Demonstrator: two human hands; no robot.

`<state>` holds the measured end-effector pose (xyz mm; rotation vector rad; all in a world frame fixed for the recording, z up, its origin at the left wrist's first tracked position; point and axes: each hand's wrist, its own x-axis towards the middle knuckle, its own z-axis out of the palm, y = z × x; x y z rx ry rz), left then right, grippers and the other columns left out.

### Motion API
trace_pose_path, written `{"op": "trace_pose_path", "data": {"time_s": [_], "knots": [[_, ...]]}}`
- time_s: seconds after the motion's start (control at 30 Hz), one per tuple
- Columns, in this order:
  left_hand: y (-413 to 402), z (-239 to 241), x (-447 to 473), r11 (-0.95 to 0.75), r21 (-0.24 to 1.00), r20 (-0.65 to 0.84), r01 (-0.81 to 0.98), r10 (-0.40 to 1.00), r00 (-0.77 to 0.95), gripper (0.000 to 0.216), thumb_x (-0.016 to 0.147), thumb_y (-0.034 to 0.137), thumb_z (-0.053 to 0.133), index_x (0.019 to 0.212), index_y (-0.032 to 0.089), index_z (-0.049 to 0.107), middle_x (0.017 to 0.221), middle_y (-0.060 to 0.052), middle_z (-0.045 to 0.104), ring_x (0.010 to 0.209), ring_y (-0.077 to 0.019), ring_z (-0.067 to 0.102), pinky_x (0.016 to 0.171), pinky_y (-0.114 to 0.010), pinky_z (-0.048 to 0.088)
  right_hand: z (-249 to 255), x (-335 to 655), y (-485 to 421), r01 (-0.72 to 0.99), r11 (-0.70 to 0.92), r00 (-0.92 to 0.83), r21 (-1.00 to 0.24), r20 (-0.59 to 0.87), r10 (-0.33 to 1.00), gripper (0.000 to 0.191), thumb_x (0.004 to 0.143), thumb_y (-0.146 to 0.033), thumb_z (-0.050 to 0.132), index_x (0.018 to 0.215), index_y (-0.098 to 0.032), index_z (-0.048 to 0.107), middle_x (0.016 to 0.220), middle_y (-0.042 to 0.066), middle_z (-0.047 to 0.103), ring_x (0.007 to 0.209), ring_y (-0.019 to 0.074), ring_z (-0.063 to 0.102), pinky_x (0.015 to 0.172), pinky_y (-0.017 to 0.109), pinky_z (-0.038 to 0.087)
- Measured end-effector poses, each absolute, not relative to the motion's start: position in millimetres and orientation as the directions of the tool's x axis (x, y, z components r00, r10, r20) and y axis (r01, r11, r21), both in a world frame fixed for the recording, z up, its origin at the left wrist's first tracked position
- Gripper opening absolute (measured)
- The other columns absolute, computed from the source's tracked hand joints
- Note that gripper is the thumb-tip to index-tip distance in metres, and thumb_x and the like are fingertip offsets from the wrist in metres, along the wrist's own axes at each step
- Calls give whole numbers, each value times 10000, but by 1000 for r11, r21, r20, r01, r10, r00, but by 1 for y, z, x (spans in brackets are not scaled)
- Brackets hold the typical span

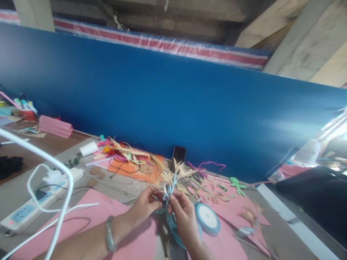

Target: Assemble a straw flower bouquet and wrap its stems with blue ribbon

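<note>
The bundle of pale straw-coloured dried leaf strips (pixel 175 177) is held up over the pink paper sheet (pixel 108 213) on the desk (pixel 21 184), just in front of the small black phone (pixel 179 154) that leans on the blue partition wall (pixel 173 108). The left hand (pixel 145 205) pinches the bundle's base from one side, and the right hand (pixel 184 213) pinches it from the other, with teal ribbon (pixel 173 224) trailing down from the pinch, beside the round teal ribbon spool (pixel 207 217). My guess is that the strips could slide out or splay apart if either pinch eases, since only fingertips hold them together; the ribbon may also snag. The bundle's long axis runs near upright, base down in the fingers, the tips fanning up and away toward the phone.
</note>
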<state>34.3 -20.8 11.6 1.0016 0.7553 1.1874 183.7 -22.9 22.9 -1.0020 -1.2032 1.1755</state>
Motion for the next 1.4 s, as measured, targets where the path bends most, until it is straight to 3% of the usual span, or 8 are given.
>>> {"op": "trace_pose_path", "data": {"time_s": [0.2,0.4,0.63,0.87,1.03,1.17,1.4], "knots": [[-23,22,32,119,919,84,-376,873,481,263,753,374,731,760,114,695,714,-81,690,743,-197,658,729,-298,485,20,186,-20,-207,100,-24,-973,107,994,291,749,-427,771,848,-175,664,551,-64,544,391,48,393,397,174,309],[-23,17,31,142,926,36,-351,890,454,351,694,449,787,670,110,696,656,-47,659,492,-70,430,497,-221,303,24,186,-21,-299,5,-96,-954,35,995,301,737,-427,783,851,-164,690,648,-10,637,383,20,347,371,147,274],[-23,16,34,174,910,36,-377,871,490,423,642,506,811,671,120,643,640,-42,648,546,-97,488,512,-218,304,24,184,-21,-299,-43,-140,-953,-1,990,310,721,-452,792,785,-166,689,632,-14,624,364,4,368,346,127,242],[-24,12,35,-16,949,114,-315,949,294,384,703,484,774,728,130,629,621,-8,601,572,-118,528,544,-228,377,24,186,-21,-224,20,-101,-974,43,994,307,761,-452,751,903,-181,728,506,-55,517,369,39,344,361,169,266],[-23,12,30,-107,977,133,-187,983,131,319,743,423,749,737,137,607,631,3,593,587,-118,535,541,-218,406,28,188,-23,-134,114,-74,-984,125,989,326,767,-445,737,954,-178,736,581,-27,572,415,63,389,400,194,311],[-22,13,28,-156,978,161,-135,987,25,276,749,394,734,763,138,630,668,-20,632,626,-146,578,589,-247,468,32,189,-25,-66,143,-63,-987,148,987,373,763,-458,729,997,-167,725,505,-36,542,426,89,411,434,216,344],[-20,16,25,-246,966,249,84,968,-33,132,758,268,687,739,143,651,670,-27,659,632,-159,593,597,-256,468,28,188,-23,-25,191,-18,-981,192,981,368,748,-461,743,975,-178,679,631,-2,625,459,94,465,449,212,375]]}}
